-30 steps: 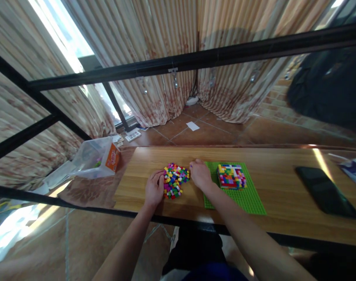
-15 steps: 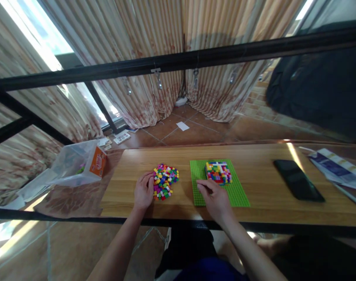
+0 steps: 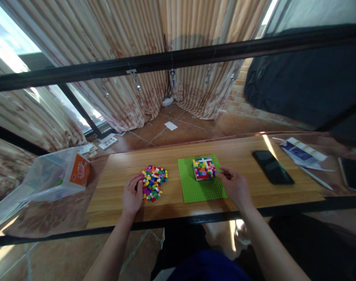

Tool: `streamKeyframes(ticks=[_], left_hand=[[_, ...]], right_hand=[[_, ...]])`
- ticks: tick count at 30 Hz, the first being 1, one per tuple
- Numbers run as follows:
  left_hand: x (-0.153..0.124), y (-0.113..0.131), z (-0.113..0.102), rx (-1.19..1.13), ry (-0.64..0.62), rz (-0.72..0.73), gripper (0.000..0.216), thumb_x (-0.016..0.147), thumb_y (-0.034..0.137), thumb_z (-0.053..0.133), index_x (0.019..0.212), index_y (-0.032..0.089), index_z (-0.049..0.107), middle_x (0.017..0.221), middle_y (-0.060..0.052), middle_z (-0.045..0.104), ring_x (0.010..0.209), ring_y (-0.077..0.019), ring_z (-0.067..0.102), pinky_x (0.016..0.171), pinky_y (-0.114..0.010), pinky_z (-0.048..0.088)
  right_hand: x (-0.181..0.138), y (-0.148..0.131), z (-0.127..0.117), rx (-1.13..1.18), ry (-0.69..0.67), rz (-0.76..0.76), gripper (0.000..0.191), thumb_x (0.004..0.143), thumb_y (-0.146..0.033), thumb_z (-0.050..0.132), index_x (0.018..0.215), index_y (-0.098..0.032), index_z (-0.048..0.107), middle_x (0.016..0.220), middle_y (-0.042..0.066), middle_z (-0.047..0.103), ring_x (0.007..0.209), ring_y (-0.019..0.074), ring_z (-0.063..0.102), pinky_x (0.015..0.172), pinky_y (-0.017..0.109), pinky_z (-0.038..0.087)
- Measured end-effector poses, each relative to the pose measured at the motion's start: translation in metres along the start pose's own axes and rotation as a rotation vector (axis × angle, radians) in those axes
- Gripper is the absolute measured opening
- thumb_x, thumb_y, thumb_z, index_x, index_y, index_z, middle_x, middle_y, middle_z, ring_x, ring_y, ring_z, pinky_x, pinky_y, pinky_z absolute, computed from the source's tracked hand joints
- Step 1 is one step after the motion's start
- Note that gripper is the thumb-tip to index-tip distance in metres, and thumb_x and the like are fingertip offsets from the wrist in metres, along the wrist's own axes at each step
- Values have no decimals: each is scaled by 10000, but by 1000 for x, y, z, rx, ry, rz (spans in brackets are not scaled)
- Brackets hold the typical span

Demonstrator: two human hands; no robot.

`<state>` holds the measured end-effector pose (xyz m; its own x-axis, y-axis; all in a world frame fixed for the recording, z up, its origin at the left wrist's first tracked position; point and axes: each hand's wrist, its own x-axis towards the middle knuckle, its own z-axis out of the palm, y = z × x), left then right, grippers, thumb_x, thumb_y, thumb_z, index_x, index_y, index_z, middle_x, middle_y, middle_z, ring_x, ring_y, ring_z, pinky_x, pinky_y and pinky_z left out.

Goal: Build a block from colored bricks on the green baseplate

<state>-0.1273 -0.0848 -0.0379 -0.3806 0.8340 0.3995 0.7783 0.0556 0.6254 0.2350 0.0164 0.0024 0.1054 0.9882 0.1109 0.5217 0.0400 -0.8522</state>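
Note:
A heap of small coloured bricks lies on the wooden table. My left hand rests against the heap's left side, fingers curled loosely on the outer bricks. To the right lies a green baseplate with a block of stacked coloured bricks on its far part. My right hand is at the right side of that block, fingertips pinched close to its edge. What they hold, if anything, is too small to see.
A black phone lies right of the baseplate, with papers and a pen beyond it. A clear plastic bag with an orange box sits at the left. A black metal bar crosses overhead.
My right hand moved from the brick heap across the baseplate to the right side of the stacked block. The left hand stayed at the heap. The view shifted right.

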Motion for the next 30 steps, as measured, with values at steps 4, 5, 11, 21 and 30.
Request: streamKeyframes(ticks=[4,5,11,21,30], left_hand=[[0,1,0,-3,1,4,313,944,383,452,999,186,690,1130,-107,701,1093,-245,640,1039,-442,490],[0,1,0,-4,2,6,316,944,383,451,996,183,691,1127,-109,702,1092,-244,640,1039,-441,490],[0,2,0,-4,8,1,323,943,386,453,995,178,695,1130,-114,702,1092,-245,641,1040,-441,490],[-1,5,1,-3,1,-5,306,938,386,467,1005,189,691,1136,-104,699,1094,-240,638,1041,-431,490],[0,0,3,-1,8,-8,315,935,388,458,1001,188,692,1135,-110,694,1102,-252,631,1044,-454,484]], right_hand=[[8,0,1,-26,-32,7,393,747,-425,634,1007,-147,733,765,66,737,694,201,667,660,319,482],[10,0,1,-19,-31,17,399,738,-423,642,1012,-147,731,763,63,736,695,200,668,665,320,483],[21,5,2,120,-73,82,439,624,-432,735,955,-145,734,716,45,723,659,186,655,643,316,493],[35,16,-1,481,-279,282,474,419,-415,904,792,-173,739,734,39,724,622,138,624,542,256,498],[33,10,-3,518,-300,350,487,355,-406,927,732,-162,739,686,25,713,580,115,597,512,228,482]])
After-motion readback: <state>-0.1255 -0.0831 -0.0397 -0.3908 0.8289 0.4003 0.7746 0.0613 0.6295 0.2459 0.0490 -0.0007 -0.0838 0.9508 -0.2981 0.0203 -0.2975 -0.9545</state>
